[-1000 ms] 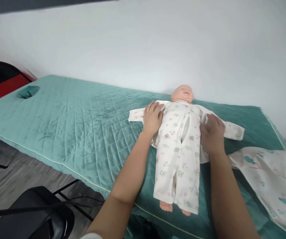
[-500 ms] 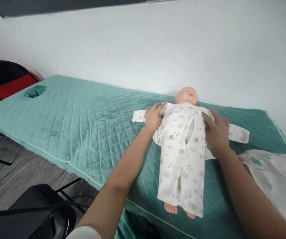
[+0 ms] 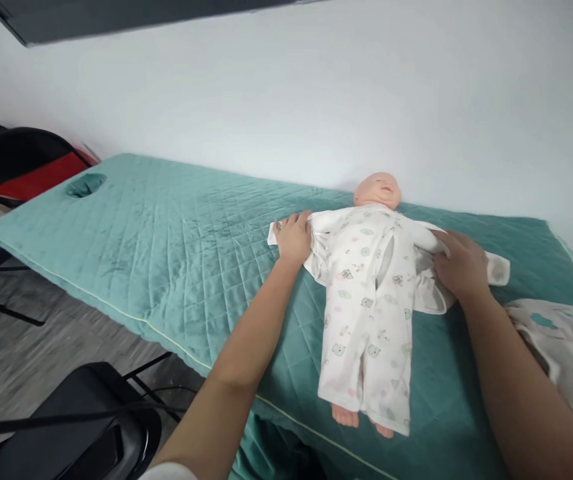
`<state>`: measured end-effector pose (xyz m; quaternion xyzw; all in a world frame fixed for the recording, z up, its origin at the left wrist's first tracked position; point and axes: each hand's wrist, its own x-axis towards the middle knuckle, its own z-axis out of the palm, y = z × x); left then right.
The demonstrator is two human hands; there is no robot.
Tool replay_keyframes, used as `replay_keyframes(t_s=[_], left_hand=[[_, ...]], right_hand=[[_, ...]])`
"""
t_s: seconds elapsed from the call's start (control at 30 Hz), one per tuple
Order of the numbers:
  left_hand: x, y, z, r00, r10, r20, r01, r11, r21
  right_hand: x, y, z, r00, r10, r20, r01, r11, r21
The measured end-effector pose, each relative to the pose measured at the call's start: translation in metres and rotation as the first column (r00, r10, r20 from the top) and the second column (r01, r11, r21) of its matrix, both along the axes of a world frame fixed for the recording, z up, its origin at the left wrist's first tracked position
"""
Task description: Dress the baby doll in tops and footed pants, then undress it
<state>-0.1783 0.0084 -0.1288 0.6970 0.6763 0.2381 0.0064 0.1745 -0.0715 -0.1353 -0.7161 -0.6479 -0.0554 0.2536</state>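
Note:
On its back lies a baby doll (image 3: 379, 190), its head toward the wall and its bare feet toward me. It wears white baby clothes (image 3: 369, 313) printed with small animals and leaves, with a gap at the middle of the trousers. My left hand (image 3: 294, 238) is closed over the sleeve at the picture's left, whose cuff (image 3: 272, 233) sticks out beyond it. Around the opposite sleeve my right hand (image 3: 461, 262) is closed, thumb toward the doll's body; that cuff (image 3: 498, 269) shows past my fingers. Both sleeves stretch outward. My fingertips are partly hidden.
Under the doll is a green quilted massage bed (image 3: 206, 233) with a face hole (image 3: 85, 185) at the far left. Another white printed garment (image 3: 566, 347) lies at the right. Black chairs (image 3: 86, 413) stand at the left, and a white wall (image 3: 266, 100) rises behind.
Both my hands have slid outward along the sleeves, away from the doll's shoulders. The upper sleeves now look pulled straighter. The view has shifted slightly.

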Motion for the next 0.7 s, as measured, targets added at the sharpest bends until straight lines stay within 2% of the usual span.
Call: replay_keyframes(t_s=[0.1, 0.2, 0.23, 0.27, 0.33, 0.4, 0.47, 0.53, 0.7], left_hand=[[0.003, -0.006, -0.003, 0.994, 0.099, 0.044, -0.098, 0.995, -0.029], [0.002, -0.008, -0.006, 0.994, 0.069, 0.088, -0.067, 0.997, -0.027], [0.002, -0.008, -0.007, 0.993, 0.056, 0.103, -0.054, 0.998, -0.021], [0.001, -0.008, -0.007, 0.992, 0.048, 0.117, -0.046, 0.999, -0.018], [0.0, -0.008, -0.007, 0.989, 0.046, 0.14, -0.043, 0.999, -0.02], [0.0, -0.009, -0.006, 0.987, 0.047, 0.152, -0.044, 0.999, -0.024], [0.0, -0.009, -0.004, 0.987, 0.042, 0.158, -0.038, 0.999, -0.027], [0.0, -0.009, -0.003, 0.987, 0.032, 0.157, -0.028, 0.999, -0.028], [0.002, -0.006, -0.003, 0.989, 0.029, 0.144, -0.025, 0.999, -0.027]], right_hand=[[-0.024, -0.012, 0.02, 0.992, 0.071, -0.103, -0.058, 0.99, 0.125], [-0.069, -0.017, 0.057, 0.97, 0.202, -0.137, -0.158, 0.947, 0.279], [-0.087, -0.014, 0.069, 0.952, 0.274, -0.135, -0.231, 0.935, 0.268], [-0.106, -0.009, 0.08, 0.925, 0.354, -0.137, -0.323, 0.924, 0.205], [-0.144, 0.01, 0.094, 0.865, 0.494, -0.091, -0.494, 0.869, 0.023], [-0.18, 0.033, 0.099, 0.807, 0.589, 0.031, -0.575, 0.797, -0.182], [-0.208, 0.054, 0.097, 0.771, 0.616, 0.164, -0.538, 0.767, -0.349], [-0.227, 0.07, 0.094, 0.744, 0.617, 0.258, -0.475, 0.759, -0.446], [-0.237, 0.091, 0.085, 0.695, 0.622, 0.36, -0.413, 0.756, -0.508]])
